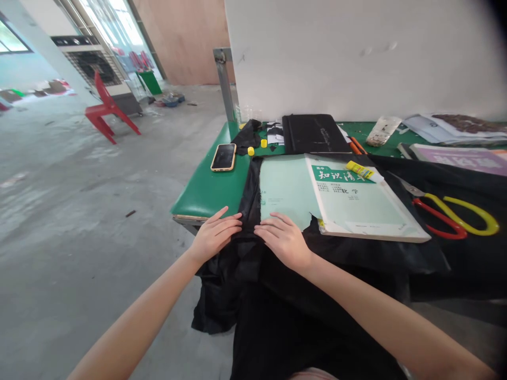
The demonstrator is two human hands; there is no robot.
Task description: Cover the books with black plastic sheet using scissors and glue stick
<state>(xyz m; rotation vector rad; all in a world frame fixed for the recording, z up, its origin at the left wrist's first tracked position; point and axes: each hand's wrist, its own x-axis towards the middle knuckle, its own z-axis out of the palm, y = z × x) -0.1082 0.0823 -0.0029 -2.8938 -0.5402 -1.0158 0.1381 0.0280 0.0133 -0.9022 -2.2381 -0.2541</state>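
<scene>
Left hand [214,236] on black fabric [250,194]

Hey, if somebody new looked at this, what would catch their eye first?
Probably the big scissors with one red and one yellow handle, lying on black cloth at the right. Next, the pale green book in the middle, its cover spread out to the left, with the left hand and right hand near that cover's lower left corner. Behind at left, a red chair stands out against the grey floor.
</scene>
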